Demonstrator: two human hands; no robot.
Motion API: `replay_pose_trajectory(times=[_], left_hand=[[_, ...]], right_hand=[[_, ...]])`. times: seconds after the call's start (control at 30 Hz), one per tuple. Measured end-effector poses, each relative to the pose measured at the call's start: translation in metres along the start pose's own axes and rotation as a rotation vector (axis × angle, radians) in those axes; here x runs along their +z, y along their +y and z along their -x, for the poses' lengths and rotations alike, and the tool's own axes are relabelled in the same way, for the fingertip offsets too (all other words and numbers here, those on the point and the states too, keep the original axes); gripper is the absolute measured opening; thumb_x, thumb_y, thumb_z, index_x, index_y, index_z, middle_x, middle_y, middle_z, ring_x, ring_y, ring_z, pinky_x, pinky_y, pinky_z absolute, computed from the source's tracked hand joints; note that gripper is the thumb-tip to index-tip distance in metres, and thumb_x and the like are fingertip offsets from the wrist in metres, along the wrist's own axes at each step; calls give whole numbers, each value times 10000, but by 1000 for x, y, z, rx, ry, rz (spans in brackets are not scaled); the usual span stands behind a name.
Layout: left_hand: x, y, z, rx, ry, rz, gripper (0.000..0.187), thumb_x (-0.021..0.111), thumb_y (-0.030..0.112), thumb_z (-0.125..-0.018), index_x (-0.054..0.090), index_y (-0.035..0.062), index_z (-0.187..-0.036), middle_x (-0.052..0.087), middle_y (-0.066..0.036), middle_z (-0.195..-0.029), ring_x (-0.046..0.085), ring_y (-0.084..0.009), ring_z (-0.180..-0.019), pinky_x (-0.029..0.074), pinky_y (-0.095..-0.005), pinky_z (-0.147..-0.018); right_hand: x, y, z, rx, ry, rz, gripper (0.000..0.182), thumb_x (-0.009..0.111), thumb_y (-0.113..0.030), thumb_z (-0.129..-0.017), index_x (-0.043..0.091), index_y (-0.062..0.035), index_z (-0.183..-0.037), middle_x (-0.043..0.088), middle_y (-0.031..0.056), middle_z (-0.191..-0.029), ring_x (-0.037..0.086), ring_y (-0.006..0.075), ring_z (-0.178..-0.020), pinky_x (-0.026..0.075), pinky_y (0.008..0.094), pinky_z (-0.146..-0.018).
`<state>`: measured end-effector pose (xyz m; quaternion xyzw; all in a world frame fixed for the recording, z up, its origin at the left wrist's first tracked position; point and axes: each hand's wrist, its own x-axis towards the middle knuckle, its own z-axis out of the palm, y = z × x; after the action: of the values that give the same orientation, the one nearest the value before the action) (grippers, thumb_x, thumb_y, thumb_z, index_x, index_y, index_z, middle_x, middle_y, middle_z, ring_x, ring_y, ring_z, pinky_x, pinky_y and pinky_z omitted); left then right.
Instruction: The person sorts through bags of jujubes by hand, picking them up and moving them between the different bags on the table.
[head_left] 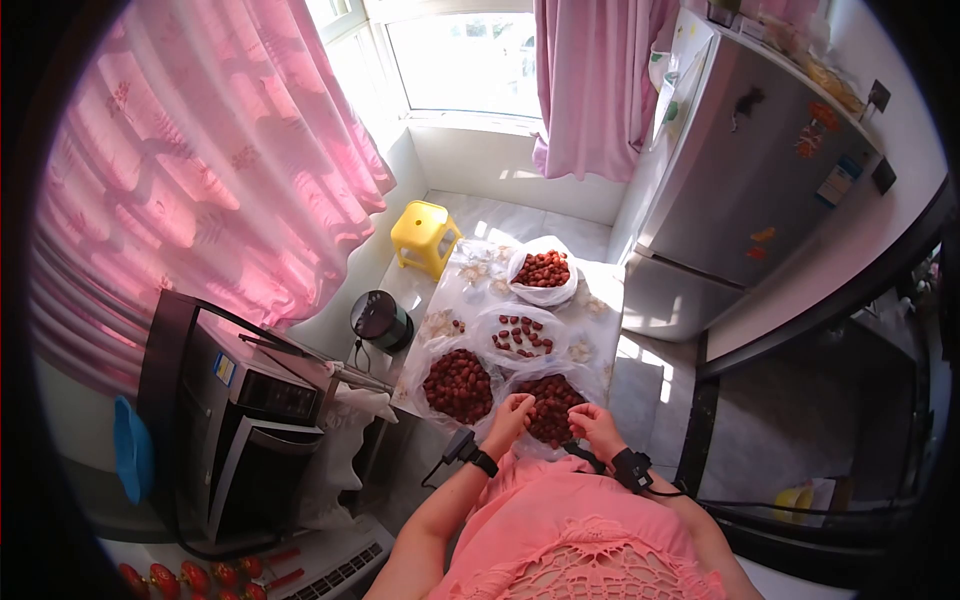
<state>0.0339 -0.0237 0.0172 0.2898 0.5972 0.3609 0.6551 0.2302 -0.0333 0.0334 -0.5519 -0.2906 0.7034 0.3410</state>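
Observation:
My left hand (512, 418) is closed in a pinch at the left edge of the nearest plastic bag of dark red dates (553, 405). Over that bag's right side, my right hand (596, 428) is also pinched. Whatever lies between the fingertips of either hand is too small to make out. To the left stands a second open bag of dark red dates (458, 386). Behind them, a clear plastic bag (519, 335) has some dates spread out on it. A white bag of brighter red dates (544, 269) sits at the table's far end.
The bags rest on a small table with a patterned cover (603, 290). A yellow stool (425, 235) and a black round appliance (381, 320) stand to its left. An oven (265, 400) is at lower left, and a fridge (735, 160) at right.

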Motion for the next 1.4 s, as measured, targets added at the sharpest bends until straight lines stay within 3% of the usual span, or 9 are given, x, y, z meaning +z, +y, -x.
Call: replay_pose_trajectory(times=[0.1,0.5,0.67,0.77,0.9,1.0,1.07,1.17,1.4], left_hand=[[0,5,-1,-69,-133,384,278,578,204,-788,515,57,-1016,556,-19,-790,479,-73,-575,356,-187,-443],[18,15,32,120,-329,40,235,550,85,-812,475,56,-1033,592,-35,-867,521,-53,-624,356,-177,-498],[14,14,30,399,-275,-278,255,600,19,-735,526,6,-978,588,-73,-878,584,-153,-808,477,-265,-678],[11,10,26,393,-235,-403,245,621,15,-701,555,2,-937,590,-78,-896,585,-165,-815,473,-274,-704],[12,6,30,340,-230,-382,256,607,16,-725,545,0,-973,586,-70,-890,575,-145,-811,466,-256,-673],[13,2,35,516,-136,-613,238,586,67,-767,546,23,-998,597,-46,-897,583,-122,-789,444,-228,-599],[15,8,42,51,-291,-174,236,548,154,-830,539,69,-1050,600,-3,-902,580,-77,-765,387,-186,-534],[11,-6,37,-128,-338,218,251,513,221,-868,523,109,-1091,594,33,-906,570,-42,-757,346,-160,-516],[18,-6,42,-153,-288,225,256,535,230,-856,526,127,-1090,580,42,-918,556,-41,-799,372,-170,-570]], right_hand=[[1,1,0,11,2,-2,126,593,-130,-798,573,-63,-903,582,9,-774,540,78,-626,440,191,-560],[4,3,0,39,-65,87,139,580,-141,-806,566,-56,-914,584,21,-790,543,89,-651,445,207,-591],[6,-4,-3,-25,-126,120,145,574,-141,-810,562,-54,-926,583,19,-813,542,88,-685,445,216,-629],[9,-6,0,-17,-161,147,149,570,-140,-814,561,-51,-933,582,19,-823,541,87,-690,446,217,-636],[14,-4,9,65,-179,121,167,568,-144,-817,557,-46,-952,582,21,-826,544,88,-678,453,211,-633],[9,8,4,123,-197,117,174,564,-144,-821,551,-45,-963,585,29,-828,557,96,-683,458,209,-630],[9,11,3,124,-197,97,173,560,-142,-824,549,-44,-966,588,35,-828,563,101,-688,459,211,-629],[9,13,3,126,-193,84,164,550,-138,-830,544,-45,-966,595,44,-830,574,110,-694,461,213,-628],[5,17,3,125,-193,84,162,553,-157,-834,537,-55,-959,595,41,-821,572,105,-696,459,213,-623]])
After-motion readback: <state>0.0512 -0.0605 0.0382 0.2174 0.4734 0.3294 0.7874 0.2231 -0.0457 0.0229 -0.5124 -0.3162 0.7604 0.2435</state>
